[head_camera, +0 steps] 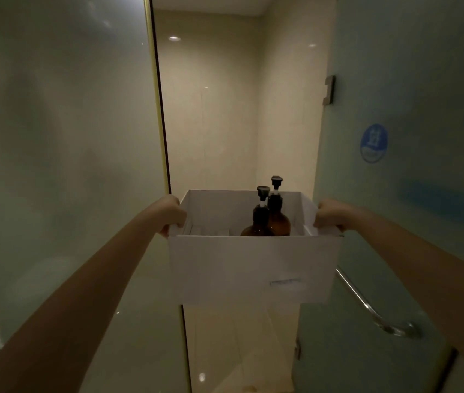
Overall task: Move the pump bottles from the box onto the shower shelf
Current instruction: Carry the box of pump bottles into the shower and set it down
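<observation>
A white open-topped box (253,268) is held out in front of me at chest height. My left hand (172,212) grips its left rim and my right hand (328,215) grips its right rim. Inside, toward the right, two amber pump bottles with black pumps stand upright: a nearer one (259,222) and a taller-looking one (277,215) just behind it. The left part of the box interior shows only white dividers. No shower shelf is visible.
A frosted glass panel (60,165) stands on the left. On the right an open frosted glass door (409,109) carries a blue round sticker (373,143) and a metal handle bar (375,310). Between them lies the beige tiled shower stall (225,109).
</observation>
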### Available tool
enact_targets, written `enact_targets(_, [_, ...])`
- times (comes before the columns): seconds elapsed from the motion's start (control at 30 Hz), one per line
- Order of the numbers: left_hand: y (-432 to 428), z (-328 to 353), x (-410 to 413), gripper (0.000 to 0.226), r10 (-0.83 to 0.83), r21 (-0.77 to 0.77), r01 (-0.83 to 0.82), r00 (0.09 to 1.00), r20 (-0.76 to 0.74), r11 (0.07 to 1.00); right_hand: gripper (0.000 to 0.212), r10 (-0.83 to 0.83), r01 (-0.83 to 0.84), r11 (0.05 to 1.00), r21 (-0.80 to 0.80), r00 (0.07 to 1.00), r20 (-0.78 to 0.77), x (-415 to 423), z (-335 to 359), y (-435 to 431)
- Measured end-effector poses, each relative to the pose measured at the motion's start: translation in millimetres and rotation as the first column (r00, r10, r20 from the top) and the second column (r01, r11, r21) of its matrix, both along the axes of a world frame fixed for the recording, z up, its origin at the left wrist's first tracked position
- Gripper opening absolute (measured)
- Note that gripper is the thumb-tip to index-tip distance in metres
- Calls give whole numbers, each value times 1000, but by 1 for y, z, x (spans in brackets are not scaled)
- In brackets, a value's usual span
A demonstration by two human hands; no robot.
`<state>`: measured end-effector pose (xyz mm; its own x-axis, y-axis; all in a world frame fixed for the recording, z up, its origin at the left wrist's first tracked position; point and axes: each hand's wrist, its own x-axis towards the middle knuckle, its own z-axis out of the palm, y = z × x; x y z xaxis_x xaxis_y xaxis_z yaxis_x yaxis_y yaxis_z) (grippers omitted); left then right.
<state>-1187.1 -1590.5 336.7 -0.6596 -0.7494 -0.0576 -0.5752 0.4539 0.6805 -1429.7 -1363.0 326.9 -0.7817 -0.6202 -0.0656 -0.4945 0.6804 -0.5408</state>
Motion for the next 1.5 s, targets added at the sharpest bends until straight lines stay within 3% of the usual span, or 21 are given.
enact_targets(0.1, [-36, -3, -35, 25, 10, -18, -9, 1000, 16, 1000, 15, 1, -1, 1000, 2, 1000, 17, -35, -5, -32])
enact_targets(0.17, [-60, -5, -61, 22, 8, -36, -7, 1000, 18, 999, 4, -8, 8, 1000, 9, 1000, 7, -57, -6, -53])
enact_targets(0.27, [-93, -6, -101, 21, 10, -58, -9, 1000, 28, 998, 15, -33, 33, 999, 12, 999, 14, -94, -5, -84])
enact_targets(0.4, [-134, -11, -151, 17, 8, -32, -8, 1000, 12, 999, 5, -33, 33, 999, 17, 999, -2, -140, 1, -122])
enact_targets(0.53, [-169, -16, -198, 18, 1, -22, -1, 1000, 21, 1000, 25, -19, 18, 999, 33, 1000, 23, -183, -2, -157])
enact_targets(0.77, [-233, -29, -271, 14, 9, -12, -8, 999, 44, 1000, 12, -32, 28, 997, 69, 998, 58, -255, -14, -220])
enact_targets(0.97, [-291, -36, -330, 14, 20, 10, -21, 999, 30, 1000, 29, -28, 22, 998, 64, 995, 94, -316, -24, -278])
enact_targets(1.5, [-453, -36, -475, 20, 70, -36, -69, 997, 31, 997, 34, -30, 25, 996, 90, 998, 48, -462, -39, -454])
